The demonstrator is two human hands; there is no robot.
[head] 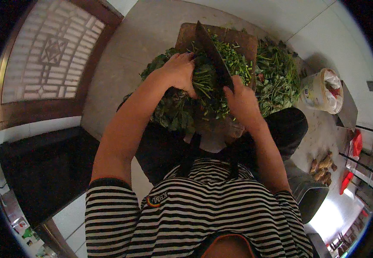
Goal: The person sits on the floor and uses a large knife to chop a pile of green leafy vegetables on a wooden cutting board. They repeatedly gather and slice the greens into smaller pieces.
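My left hand point(181, 72) grips a bundle of leafy green stems point(202, 79), whose cut ends face right. In my right hand point(243, 96) is the handle of a long, dark-bladed knife point(215, 54). The blade points away from me, just right of the bundle, over a wooden cutting board point(188, 34). Chopped greens point(236, 59) cover the board to the right of the blade. Whole leaves point(173, 113) spill over the board's near left side, below my left hand. Whether the blade touches the board cannot be made out.
A heap of uncut greens point(277, 74) lies on the floor right of the board. Beyond it stands a white plastic bucket point(315, 92) with a bag inside. Brown root-like pieces point(323, 167) lie at the right. A dark slab point(47, 174) and a lattice door point(54, 51) are at the left.
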